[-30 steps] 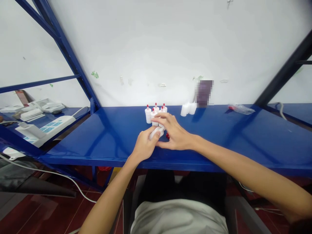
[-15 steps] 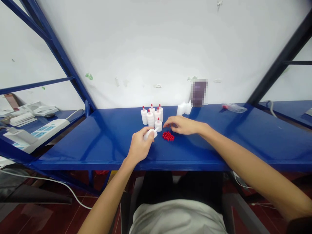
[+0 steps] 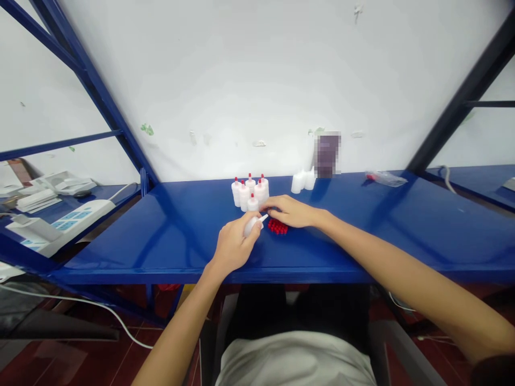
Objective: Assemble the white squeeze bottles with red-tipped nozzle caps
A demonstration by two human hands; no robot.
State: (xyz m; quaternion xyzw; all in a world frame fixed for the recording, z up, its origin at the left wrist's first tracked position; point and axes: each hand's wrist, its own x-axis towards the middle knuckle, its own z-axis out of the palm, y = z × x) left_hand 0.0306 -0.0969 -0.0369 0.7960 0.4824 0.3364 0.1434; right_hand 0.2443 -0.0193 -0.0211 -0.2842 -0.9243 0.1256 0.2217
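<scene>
my left hand [image 3: 232,245] pinches the bottle [image 3: 250,227], nozzle [image 3: 264,217] towards two o'clock, best held steady; my right hand [image 3: 296,212] curls by the caps [image 3: 277,228], fingertip grip unclear.

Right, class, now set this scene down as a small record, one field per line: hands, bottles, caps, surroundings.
left hand: holds a white bottle, nozzle bare
right hand: over the table, beside the red caps; grip unclear
red caps: loose cluster
capped bottles: six, upright, red-tipped
back of table: white containers, clear bag with something red inside
</scene>
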